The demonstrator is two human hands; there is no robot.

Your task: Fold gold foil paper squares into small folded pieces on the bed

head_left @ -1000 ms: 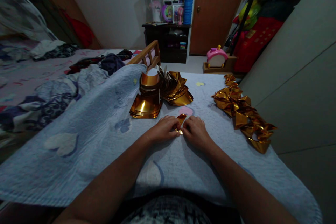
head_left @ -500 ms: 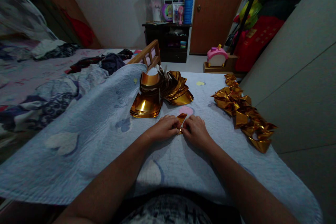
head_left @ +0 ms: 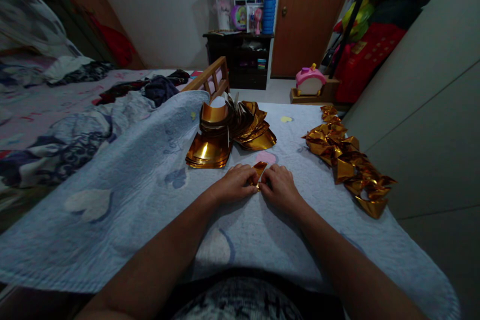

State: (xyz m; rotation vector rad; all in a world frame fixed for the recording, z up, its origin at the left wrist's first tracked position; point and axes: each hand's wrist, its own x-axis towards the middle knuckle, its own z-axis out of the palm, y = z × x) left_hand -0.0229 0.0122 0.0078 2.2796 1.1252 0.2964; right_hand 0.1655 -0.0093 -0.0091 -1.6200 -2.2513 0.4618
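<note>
Between my two hands is a small folded piece of gold foil paper (head_left: 260, 167), its pointed top showing above my fingers. My left hand (head_left: 237, 182) is closed on its left side, thumb and fingers pinching it low down. From the right, my right hand (head_left: 278, 185) pinches its lower edge, the fingers curled. Both hands rest on the blue quilt (head_left: 258, 240). Beyond them lies a fanned stack of gold foil sheets (head_left: 210, 150), partly curled up. To the right is a pile of folded gold foil pieces (head_left: 343, 155).
A bed (head_left: 67, 110) with heaped bedding and clothes spreads on the left, behind a wooden rail (head_left: 210, 77). At the back stand a dark cabinet (head_left: 240, 67), a brown door (head_left: 311, 15) and a pink toy case (head_left: 310, 81). A pale panel (head_left: 423, 110) rises along the right.
The fingertips of both hands have shifted very slightly at the bottom of the foil piece. Everything else stays in place.
</note>
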